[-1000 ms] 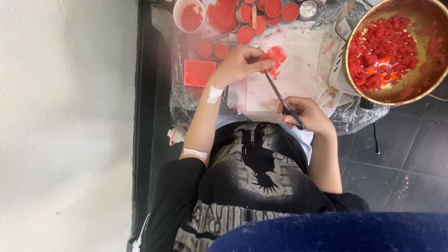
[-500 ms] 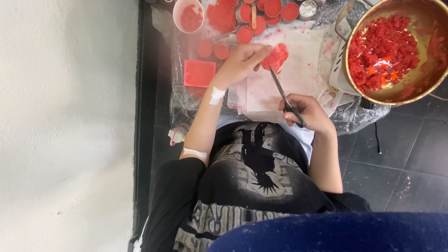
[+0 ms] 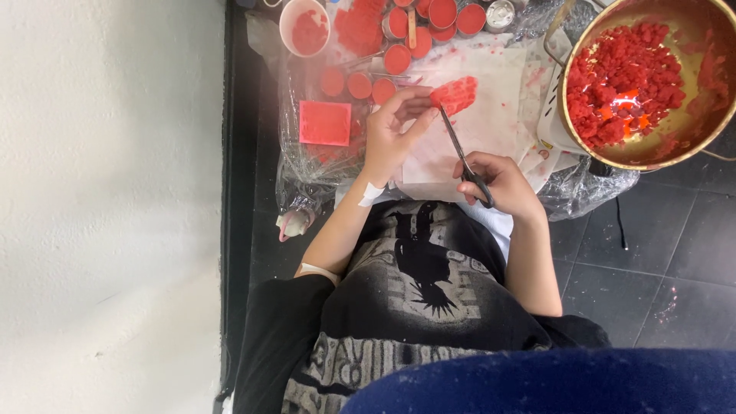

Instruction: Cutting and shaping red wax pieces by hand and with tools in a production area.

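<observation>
Red, waxy slab (image 3: pixel 455 93) pinched in the left hand's (image 3: pixel 392 134) fingertips sits raised over white paper (image 3: pixel 491 115), meeting the black-handled scissors (image 3: pixel 464 159) gripped by the right hand (image 3: pixel 498 182), so trimmings land there.

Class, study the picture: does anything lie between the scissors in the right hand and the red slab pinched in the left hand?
Nothing visible does. The scissors in the right hand point straight at the red slab pinched by the left hand; the blade tips already meet its lower edge above the white paper.
</observation>
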